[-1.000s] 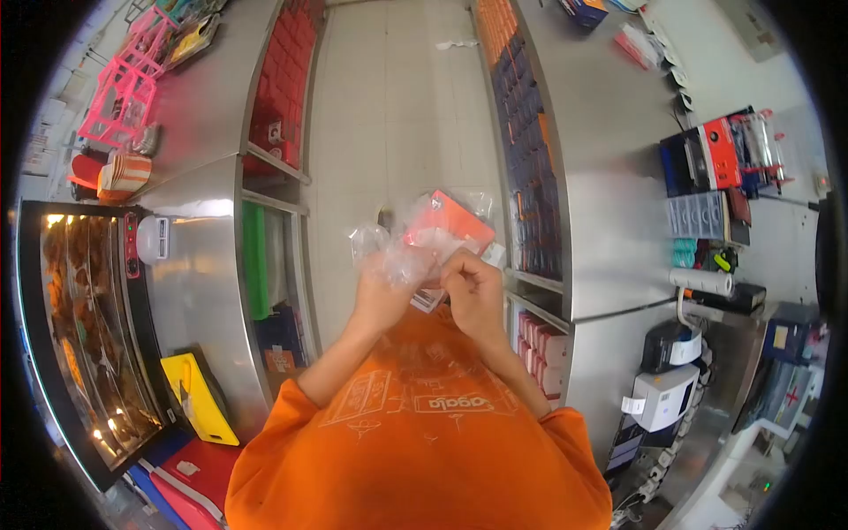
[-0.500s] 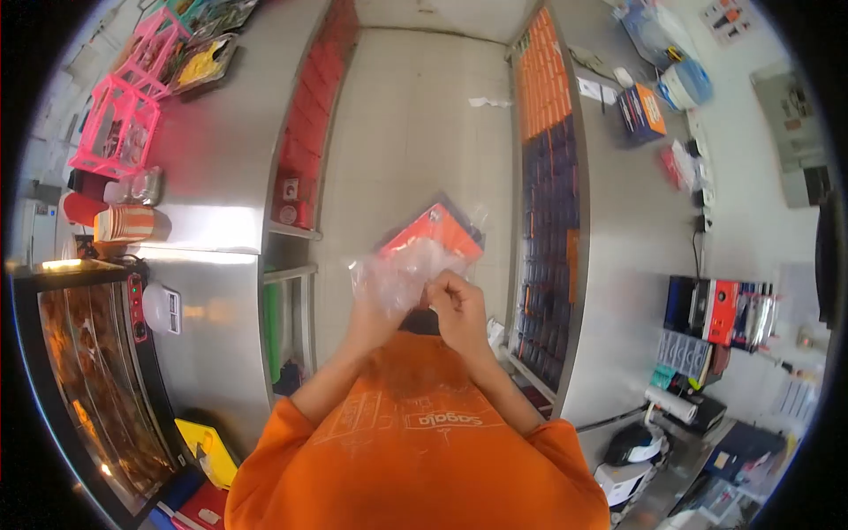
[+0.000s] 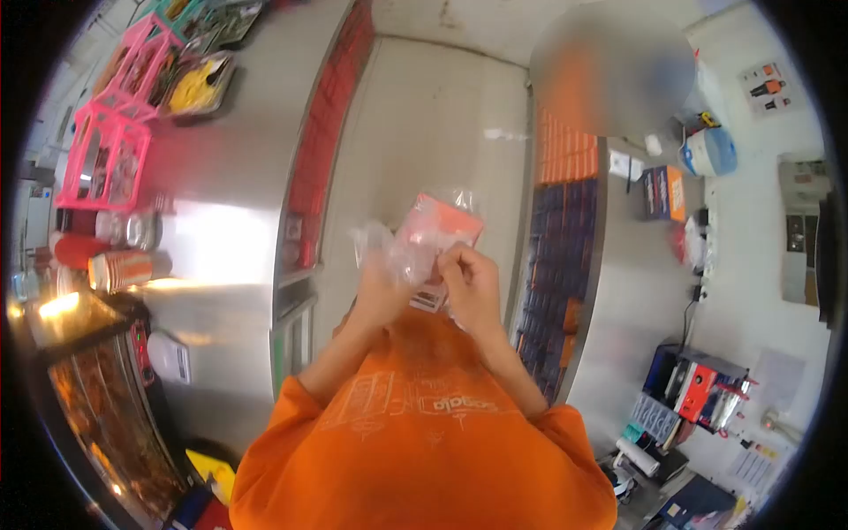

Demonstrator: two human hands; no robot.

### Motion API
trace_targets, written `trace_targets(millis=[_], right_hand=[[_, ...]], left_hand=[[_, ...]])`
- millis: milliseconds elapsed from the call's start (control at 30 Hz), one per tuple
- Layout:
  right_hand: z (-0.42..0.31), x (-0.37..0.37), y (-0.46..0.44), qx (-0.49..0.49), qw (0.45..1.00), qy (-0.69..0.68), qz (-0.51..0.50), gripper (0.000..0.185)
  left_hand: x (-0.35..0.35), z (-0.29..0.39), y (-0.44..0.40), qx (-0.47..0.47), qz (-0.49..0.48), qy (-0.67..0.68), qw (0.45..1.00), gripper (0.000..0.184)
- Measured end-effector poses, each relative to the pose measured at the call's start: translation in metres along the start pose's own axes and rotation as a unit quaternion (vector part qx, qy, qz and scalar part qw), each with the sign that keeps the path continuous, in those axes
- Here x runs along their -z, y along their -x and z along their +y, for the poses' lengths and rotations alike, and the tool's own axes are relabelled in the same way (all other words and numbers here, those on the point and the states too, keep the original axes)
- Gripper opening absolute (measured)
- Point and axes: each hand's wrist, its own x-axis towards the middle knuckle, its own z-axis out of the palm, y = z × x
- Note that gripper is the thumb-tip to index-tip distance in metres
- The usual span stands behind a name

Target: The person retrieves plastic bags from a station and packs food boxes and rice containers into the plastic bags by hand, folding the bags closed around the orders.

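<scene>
A red-orange box sits inside a clear plastic bag, held in front of my chest above the floor. My left hand is closed on the bag's left side, its fingers partly covered by crumpled plastic. My right hand is closed in a pinch at the bag's near right side, thumb and forefinger together. A white printed part shows below the hands, too small to read. My orange shirt lies just beneath my wrists.
Steel counters run along both sides. On the left stand pink baskets, striped paper cups and a lit glass warmer. Stacked dark blue boxes fill the right shelf. A blurred patch covers the far right.
My view has shifted, so the counters sit differently. The bagged box has turned slightly, while both hands stay closed on the bag. A blurred patch has appeared at the upper right.
</scene>
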Motion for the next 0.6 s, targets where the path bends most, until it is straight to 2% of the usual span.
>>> trace_targets(millis=[67,167,267,367,567,600], right_hand=[[-0.019,0.0,-0.034,-0.029,0.998,-0.06,0.016,0.014],[-0.024,0.01,-0.084,0.036,0.995,-0.088,0.034,0.014],[-0.009,0.029,-0.12,0.11,0.989,-0.042,0.087,0.014],[-0.029,0.053,-0.152,0.084,0.987,-0.06,0.121,0.015],[-0.033,0.128,-0.206,0.044,0.979,-0.067,0.186,0.014],[-0.027,0.145,-0.214,0.062,0.977,-0.063,0.194,0.014]], left_hand=[[0.007,-0.009,-0.041,-0.08,-0.034,-0.146,0.985,0.024],[0.005,0.013,-0.106,-0.189,-0.043,-0.142,0.971,0.021],[-0.017,0.025,-0.159,-0.085,-0.089,-0.03,0.992,0.021],[-0.046,0.044,-0.201,0.05,-0.142,0.133,0.98,0.021],[-0.12,0.028,-0.28,-0.004,-0.187,0.047,0.981,0.021],[-0.139,0.032,-0.289,0.028,-0.178,0.072,0.981,0.019]])
